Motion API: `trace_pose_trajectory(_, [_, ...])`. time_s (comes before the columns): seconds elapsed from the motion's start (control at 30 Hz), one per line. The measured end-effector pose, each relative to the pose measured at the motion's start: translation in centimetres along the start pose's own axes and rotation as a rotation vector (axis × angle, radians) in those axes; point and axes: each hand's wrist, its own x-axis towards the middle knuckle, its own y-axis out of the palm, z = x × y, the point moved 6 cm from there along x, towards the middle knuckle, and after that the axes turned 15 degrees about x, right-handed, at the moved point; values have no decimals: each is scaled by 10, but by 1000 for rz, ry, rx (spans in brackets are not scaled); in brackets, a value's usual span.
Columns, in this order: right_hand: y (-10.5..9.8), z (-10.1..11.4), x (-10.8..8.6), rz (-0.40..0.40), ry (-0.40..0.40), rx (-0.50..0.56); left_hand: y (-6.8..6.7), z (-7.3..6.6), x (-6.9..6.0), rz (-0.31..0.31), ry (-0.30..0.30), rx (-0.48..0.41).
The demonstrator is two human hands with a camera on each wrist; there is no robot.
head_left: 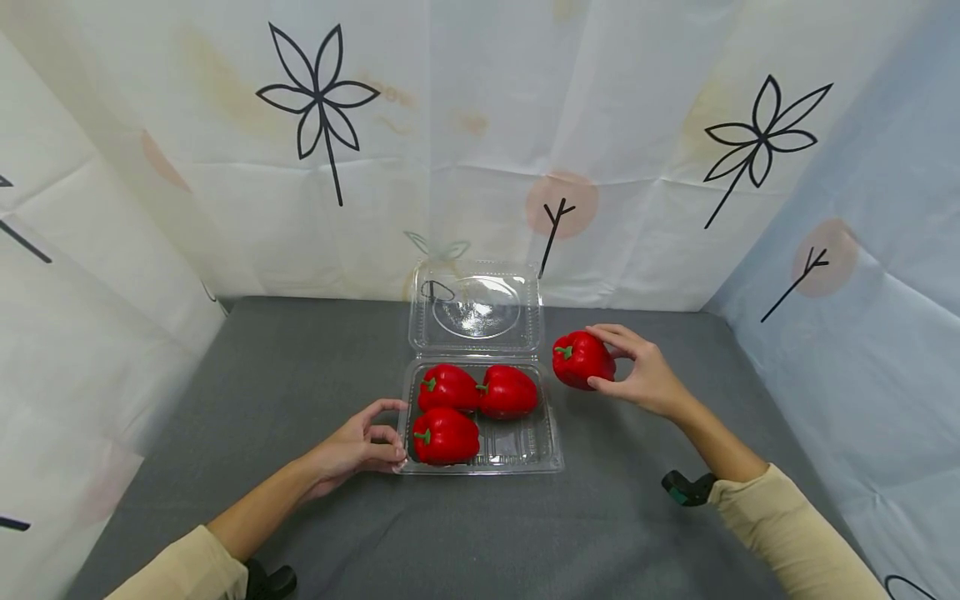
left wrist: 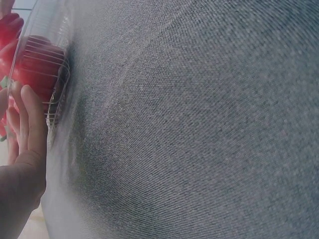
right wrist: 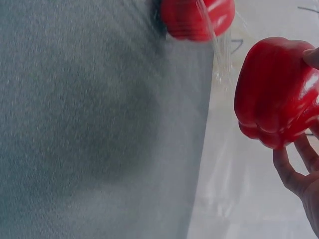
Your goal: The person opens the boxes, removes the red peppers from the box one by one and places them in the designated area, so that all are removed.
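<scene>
Three red bell peppers lie in the base of a clear plastic clamshell container (head_left: 525, 454): one at back left (head_left: 447, 387), one at back right (head_left: 508, 392), one at front left (head_left: 446, 437). My left hand (head_left: 360, 450) pinches the container's rim near its front left corner; in the left wrist view the hand (left wrist: 27, 144) is against the container's wall. Just right of the container, my right hand (head_left: 637, 371) grips a fourth red bell pepper (head_left: 581, 360) between thumb and fingers. In the right wrist view this bell pepper (right wrist: 274, 94) is held off the table.
The container's hinged lid (head_left: 476, 308) stands open behind the base, towards the printed cloth backdrop (head_left: 480, 150). Grey cloth covers the table (head_left: 322, 350). Cloth walls stand to the left and right.
</scene>
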Motion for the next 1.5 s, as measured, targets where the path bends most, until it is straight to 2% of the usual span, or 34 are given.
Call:
trace_pose_trajectory(0.1, [-9,-18,-2,-27,13,-14,0,0,0,2,1,0])
trace_pose_trajectory(0.33, [-23,-36,-5,-91,12,-50,0,0,0,-1,2,-2])
trace_pose_trajectory(0.6, [-36,-57,-14,-161,75,-79,0,1,0,-2,-3,-8])
trace_pose_trajectory(0.83, [-51,-84,-23,-210,157,-75,0,1,0,-4,-4,-8])
trace_pose_trajectory(1.23, [-57,-119,-38,-192,348,-92,-1,1,0,-8,-3,-8])
trace_pose_trajectory(1.5, [-54,-125,-38,-168,397,-109,0,1,0,-10,-3,-8])
